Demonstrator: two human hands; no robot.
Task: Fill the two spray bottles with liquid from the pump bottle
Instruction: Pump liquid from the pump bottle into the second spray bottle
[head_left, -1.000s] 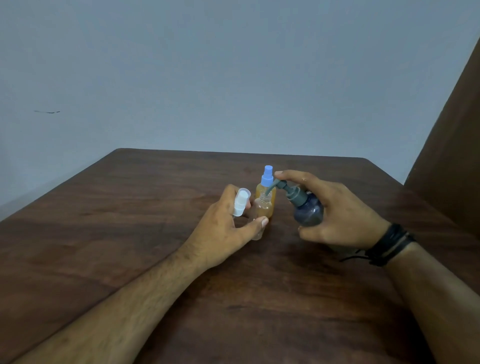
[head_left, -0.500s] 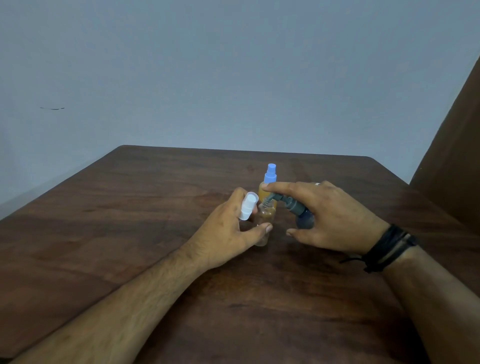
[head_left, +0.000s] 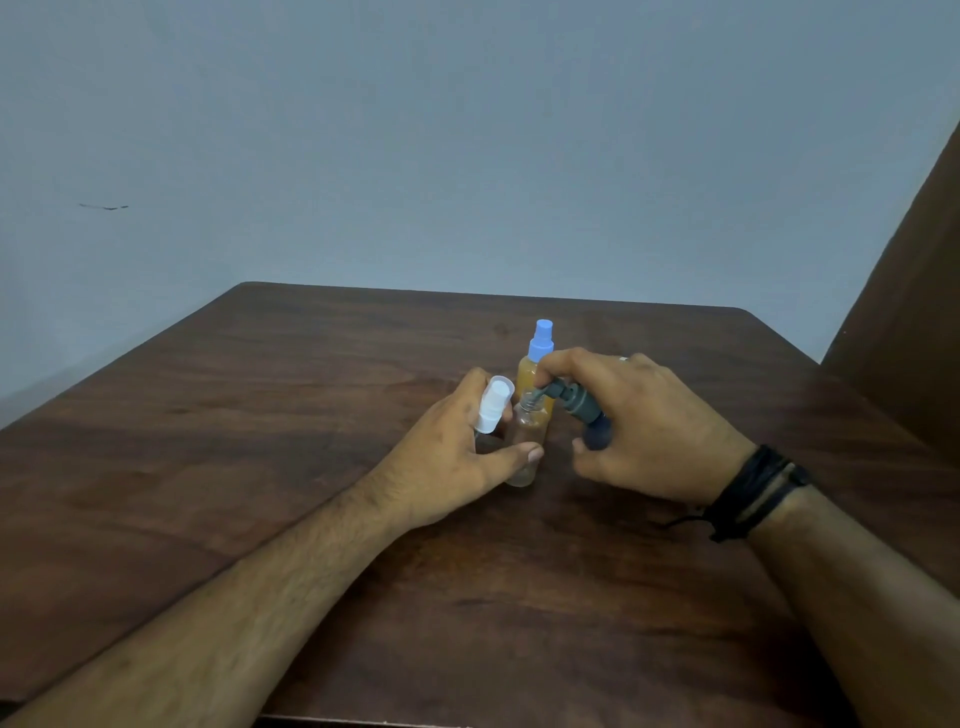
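The left hand (head_left: 457, 447) pinches the open clear spray bottle (head_left: 527, 441) upright on the counter (head_left: 260, 467) and also holds its white sprayer cap (head_left: 493, 405); that split grip could let the bottle tip. The blue-capped spray bottle (head_left: 537, 358) stands just behind. The right hand (head_left: 639, 431) grips the tilted pump bottle (head_left: 576, 408), nozzle seemingly at the open neck; a slight miss would spill liquid.

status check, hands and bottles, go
Left hand grips open spray bottle, white spray cap held too. Right hand holds pump bottle, nozzle at the opening. Blue-capped bottle stands behind. Nothing blocking.
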